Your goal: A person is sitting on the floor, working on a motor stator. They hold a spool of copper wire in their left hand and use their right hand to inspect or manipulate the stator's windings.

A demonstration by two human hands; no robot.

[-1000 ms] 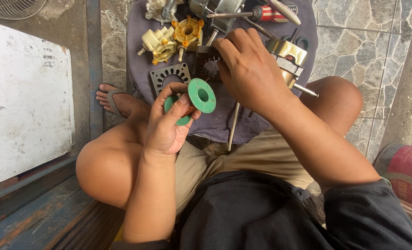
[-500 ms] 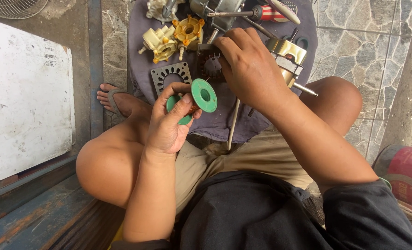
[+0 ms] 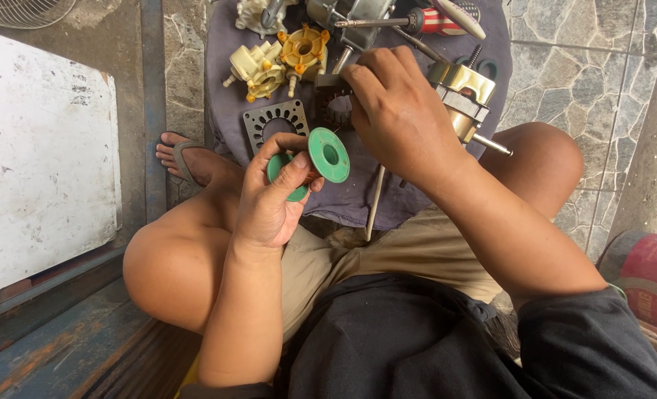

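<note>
My left hand [image 3: 273, 199] grips a green plastic spool [image 3: 327, 155] with two round flanges, held above my lap. My right hand [image 3: 395, 114] reaches forward over the purple cloth [image 3: 358, 203], its fingers curled down around a dark round part [image 3: 336, 111] that it mostly hides. What the fingers pinch cannot be made out. A flat metal stator plate [image 3: 275, 122] with a toothed hole lies on the cloth just beyond my left hand.
On the cloth lie cream and yellow plastic parts [image 3: 280, 59], a brass-coloured motor with a shaft [image 3: 465, 100], a red-handled screwdriver [image 3: 410, 21] and a thin rod [image 3: 374, 203]. A white board [image 3: 40, 148] lies left. A red drum [image 3: 650, 281] sits right.
The green spool has shifted slightly in my left hand. My right hand stays over the dark part with small finger movements.
</note>
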